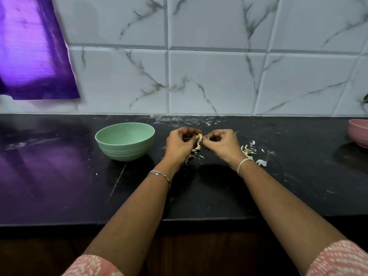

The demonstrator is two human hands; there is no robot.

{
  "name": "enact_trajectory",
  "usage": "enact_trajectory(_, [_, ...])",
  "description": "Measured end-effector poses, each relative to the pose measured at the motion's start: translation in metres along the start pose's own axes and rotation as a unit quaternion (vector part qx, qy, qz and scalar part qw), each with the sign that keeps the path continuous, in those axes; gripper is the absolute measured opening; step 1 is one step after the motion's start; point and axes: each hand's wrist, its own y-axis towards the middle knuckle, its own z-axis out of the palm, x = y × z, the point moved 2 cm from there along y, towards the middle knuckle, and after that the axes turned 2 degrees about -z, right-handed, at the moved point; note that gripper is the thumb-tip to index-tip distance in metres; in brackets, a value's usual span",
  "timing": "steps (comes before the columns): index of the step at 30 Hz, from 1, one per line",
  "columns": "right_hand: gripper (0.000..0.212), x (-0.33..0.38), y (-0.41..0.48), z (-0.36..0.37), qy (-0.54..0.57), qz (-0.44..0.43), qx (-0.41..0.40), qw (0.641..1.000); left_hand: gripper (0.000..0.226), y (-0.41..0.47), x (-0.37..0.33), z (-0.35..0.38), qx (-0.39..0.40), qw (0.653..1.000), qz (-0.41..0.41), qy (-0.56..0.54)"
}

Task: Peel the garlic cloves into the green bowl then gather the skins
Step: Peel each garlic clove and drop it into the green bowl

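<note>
Head view, pink bowl (358,134) (right edge), scattered skins (248,150)

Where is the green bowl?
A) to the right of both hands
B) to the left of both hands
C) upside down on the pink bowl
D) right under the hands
B: the green bowl stands upright on the black counter, to the left of the left hand and the right hand, which pinch a garlic clove between them.
</note>
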Motion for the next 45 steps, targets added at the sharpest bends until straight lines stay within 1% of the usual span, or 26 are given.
enact_trajectory(4, [0.01,0.0009,-0.0002,0.0021,0.03,0.012,-0.001,0.999,0.027,0.0014,0.0011,0.0009,0.007,1.0,-0.009,0.004])
enact_trajectory(7, [0.011,0.0,-0.0003,0.0027,0.039,0.021,-0.003,0.999,0.024,0.0009,0.001,0.003,0.018,0.999,-0.002,0.032])
enact_trajectory(12, [0.006,-0.0005,-0.001,0.0033,0.068,0.044,0.001,0.997,0.031,0.0001,0.0009,0.0033,0.022,0.997,0.005,0.07])
enact_trajectory(17, [0.008,0.0006,-0.0029,0.0032,0.099,0.059,0.003,0.993,0.026,-0.0021,-0.0056,0.0035,0.022,0.992,0.042,0.116])
enact_trajectory(20, [0.009,0.0007,-0.0044,0.0028,0.103,0.06,0.012,0.993,0.026,-0.0027,-0.0053,0.0034,0.022,0.99,0.049,0.131])
enact_trajectory(24, [0.016,0.0009,-0.0044,0.0021,0.106,0.056,0.019,0.993,0.025,-0.0038,-0.0059,0.0027,0.02,0.991,0.051,0.121])
enact_trajectory(28, [0.015,0.0027,-0.0055,0.0015,0.106,0.051,0.028,0.993,0.023,-0.0022,-0.0035,0.0025,0.019,0.993,0.039,0.108])
enact_trajectory(33, [0.008,0.0021,-0.0042,0.001,0.118,0.053,0.017,0.991,0.023,0.0006,0.0007,0.0024,0.023,0.995,0.021,0.09])
enact_trajectory(35, [0.01,0.0023,-0.004,0.0016,0.125,0.054,0.015,0.991,0.023,0.0014,0.0012,0.0022,0.019,0.995,0.025,0.092])
enact_trajectory(39, [0.016,0.0029,-0.0039,0.0027,0.16,0.078,0.017,0.984,0.023,0.0011,-0.0003,0.0019,0.009,0.987,0.064,0.148])
enact_trajectory(42, [0.015,0.0018,-0.0043,0.002,0.164,0.079,0.016,0.983,0.025,-0.0001,-0.0017,0.0033,0.002,0.973,0.102,0.206])
enact_trajectory(45, [0.009,0.0009,-0.0049,0.0017,0.157,0.079,0.016,0.984,0.029,-0.0005,-0.0014,0.004,0.008,0.968,0.109,0.225])
